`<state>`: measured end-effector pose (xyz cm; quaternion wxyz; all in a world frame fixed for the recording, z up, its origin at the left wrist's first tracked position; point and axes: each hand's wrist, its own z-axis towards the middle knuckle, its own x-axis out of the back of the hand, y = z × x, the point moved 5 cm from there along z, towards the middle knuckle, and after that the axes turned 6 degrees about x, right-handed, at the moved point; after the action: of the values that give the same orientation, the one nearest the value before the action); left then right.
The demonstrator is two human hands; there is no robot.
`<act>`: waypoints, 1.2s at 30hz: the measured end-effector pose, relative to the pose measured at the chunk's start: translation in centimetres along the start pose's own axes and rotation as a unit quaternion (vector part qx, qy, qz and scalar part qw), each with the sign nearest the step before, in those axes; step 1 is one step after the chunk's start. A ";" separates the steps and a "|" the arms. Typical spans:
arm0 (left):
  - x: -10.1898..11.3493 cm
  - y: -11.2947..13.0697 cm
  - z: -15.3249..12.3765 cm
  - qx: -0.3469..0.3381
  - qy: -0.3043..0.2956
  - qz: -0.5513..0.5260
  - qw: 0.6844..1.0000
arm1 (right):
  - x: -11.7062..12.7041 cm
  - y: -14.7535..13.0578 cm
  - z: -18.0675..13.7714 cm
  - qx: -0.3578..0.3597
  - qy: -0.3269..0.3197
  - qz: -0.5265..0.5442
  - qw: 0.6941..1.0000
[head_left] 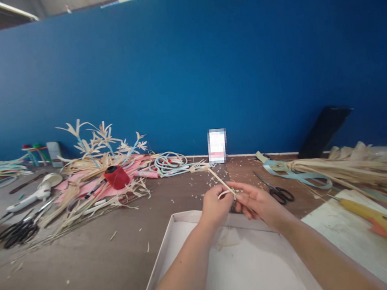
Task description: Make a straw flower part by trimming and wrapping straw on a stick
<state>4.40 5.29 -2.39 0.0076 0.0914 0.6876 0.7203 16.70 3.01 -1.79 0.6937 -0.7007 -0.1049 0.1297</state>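
My left hand (215, 206) and my right hand (256, 200) meet above the far edge of a shallow white box (168, 249). Both are closed in a pinch on a thin pale straw strip (218, 179) that slants up and away to the left from my fingers. A small loop of the strip shows between the two hands. Bits of straw lie inside the box under my wrists.
On the brown table: a heap of straw flowers (102, 143), a red thread spool (115, 176), coiled pale blue cord (168, 163), black scissors (279, 192), more scissors (17, 231) at left, a straw bundle (349, 168), a yellow glue gun (384, 228) on a white board. A blue wall stands behind.
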 end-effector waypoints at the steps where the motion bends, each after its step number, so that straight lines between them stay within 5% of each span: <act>1: 0.1 0.0 0.0 0.001 0.006 0.002 1.000 | 0.1 0.0 0.0 0.002 0.004 -0.001 1.000; 8: 1.2 -0.7 0.9 0.057 0.084 -0.051 0.994 | 0.9 -0.9 -0.4 0.033 0.048 0.062 0.996; 18: 0.3 -0.1 0.3 0.024 0.030 -0.030 0.999 | 0.6 -0.2 -0.1 0.022 0.029 0.000 0.999; 30: -0.7 0.7 -0.4 0.005 -0.085 -0.061 0.995 | 1.2 -1.1 -0.1 0.048 0.106 -0.122 0.986; 36: -0.3 0.5 0.0 -0.020 -0.050 -0.011 0.998 | 0.9 -1.1 -0.1 0.048 0.099 -0.139 0.984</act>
<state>4.71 5.19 -1.92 0.0520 0.1191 0.6725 0.7286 17.66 3.26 -0.71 0.7448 -0.6545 -0.1255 -0.0328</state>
